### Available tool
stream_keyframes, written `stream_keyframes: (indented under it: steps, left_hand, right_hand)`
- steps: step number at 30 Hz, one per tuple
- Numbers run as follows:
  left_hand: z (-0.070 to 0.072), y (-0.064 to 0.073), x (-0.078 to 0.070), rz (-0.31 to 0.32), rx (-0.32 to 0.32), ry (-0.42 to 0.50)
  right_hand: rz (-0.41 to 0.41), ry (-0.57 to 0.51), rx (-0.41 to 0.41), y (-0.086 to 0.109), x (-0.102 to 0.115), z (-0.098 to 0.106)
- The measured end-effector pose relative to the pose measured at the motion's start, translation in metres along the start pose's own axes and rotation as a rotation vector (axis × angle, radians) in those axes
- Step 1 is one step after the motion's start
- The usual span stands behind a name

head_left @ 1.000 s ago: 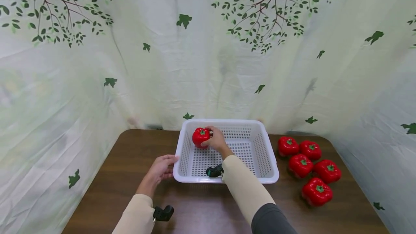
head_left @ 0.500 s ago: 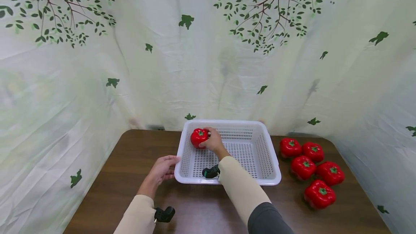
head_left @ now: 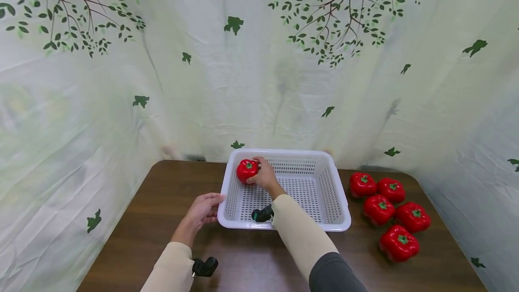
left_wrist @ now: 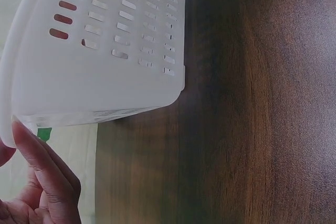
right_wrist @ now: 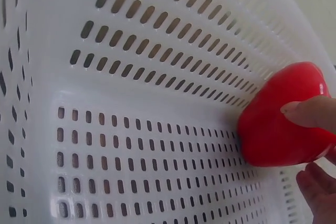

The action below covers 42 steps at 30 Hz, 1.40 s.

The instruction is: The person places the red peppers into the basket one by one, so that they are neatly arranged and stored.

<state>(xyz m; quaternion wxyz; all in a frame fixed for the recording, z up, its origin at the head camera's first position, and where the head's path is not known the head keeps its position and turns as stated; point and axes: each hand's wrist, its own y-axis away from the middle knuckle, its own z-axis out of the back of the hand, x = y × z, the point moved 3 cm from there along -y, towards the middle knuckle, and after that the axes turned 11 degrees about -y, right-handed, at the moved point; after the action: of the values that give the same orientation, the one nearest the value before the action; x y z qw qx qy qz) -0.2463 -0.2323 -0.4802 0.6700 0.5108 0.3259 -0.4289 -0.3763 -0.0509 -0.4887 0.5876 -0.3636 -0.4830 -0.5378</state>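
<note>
Step in hand, as I read it: placing a red pepper [head_left: 246, 171] in the white basket [head_left: 245, 225]. Pepper sits inside at the far left, stem up, near the left wall. Looks low enough to be on the basket floor, but can't confirm it's bearing weight there.

Right hand [head_left: 265, 175]: holding the pepper from its right side. Spread is about one pepper wide. Right wrist view has the thumb [right_wrist: 307, 114] laid on the red skin and the fingers [right_wrist: 317, 187] curled in on the opposite side, partly cut off by the frame.

Left hand [head_left: 201, 208]: narrow pinch on the basket rim at the left, near the near-left corner. Probably just steadying it.

Five other peppers [head_left: 379, 209] sit bunched on the desk [head_left: 162, 193], right of the basket, none in a hand.

Next move, my judgement: calls for checking the pepper is seated, spreading thumb and fingers gently, then lifting out toward the right without rolling it. Left hand should hold the rim meanwhile.
</note>
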Motion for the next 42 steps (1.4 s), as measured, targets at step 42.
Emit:
stream_keyframes:
  steps: [42]
  left_hand:
    - [-0.002,-0.004,-0.005,-0.026,0.065,-0.03]
  right_hand:
    - [0.138,-0.149,-0.011,0.093,0.017,0.135]
